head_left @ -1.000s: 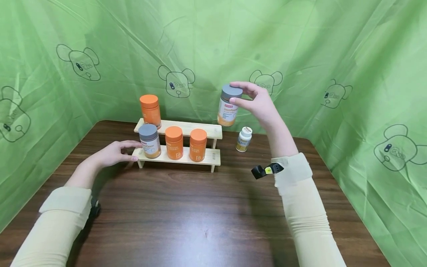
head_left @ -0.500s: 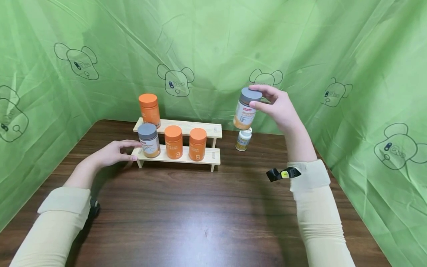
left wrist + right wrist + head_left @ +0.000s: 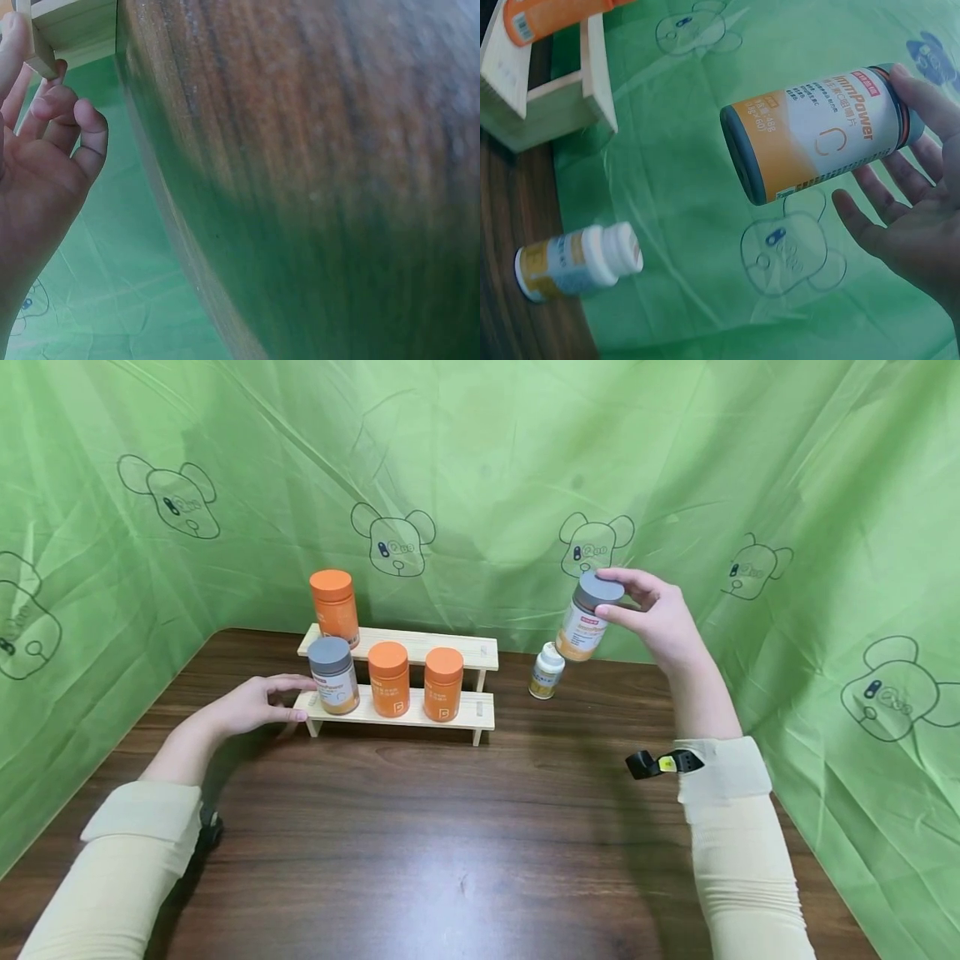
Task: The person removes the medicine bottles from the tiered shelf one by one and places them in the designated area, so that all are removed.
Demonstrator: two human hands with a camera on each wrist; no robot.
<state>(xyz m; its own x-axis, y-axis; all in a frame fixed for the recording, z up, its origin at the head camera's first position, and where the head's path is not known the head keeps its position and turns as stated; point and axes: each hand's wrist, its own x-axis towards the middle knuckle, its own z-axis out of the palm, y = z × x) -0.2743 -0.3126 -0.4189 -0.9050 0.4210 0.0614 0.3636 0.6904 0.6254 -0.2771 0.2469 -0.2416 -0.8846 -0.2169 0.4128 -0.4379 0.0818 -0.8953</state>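
Note:
My right hand (image 3: pixel 654 612) holds a supplement jar (image 3: pixel 582 631) with a grey lid by that lid, thumb on the near side and fingers on the far side. In the right wrist view the jar (image 3: pixel 817 135) is raised and tilted, its white and orange label showing. My left hand (image 3: pixel 251 706) pinches the left end of the two-tier wooden rack (image 3: pixel 480 717), at the lower board. Close to those fingertips stands a second grey-lidded jar (image 3: pixel 334 681). Two orange jars, one in the middle (image 3: pixel 389 681) and one to its right (image 3: pixel 443 687), share that lower board.
Another orange jar (image 3: pixel 334 610) stands at the left of the rack's upper board (image 3: pixel 435 649). A small white-capped bottle (image 3: pixel 547 675) is on the dark wooden table (image 3: pixel 420 827), right of the rack and just below the raised jar. Green cloth (image 3: pixel 480 460) walls the table's back and sides.
My right hand has carried the grey-lidded jar to the right and somewhat lower, from near the rack's right end to past the small bottle. My left hand has stayed at the rack.

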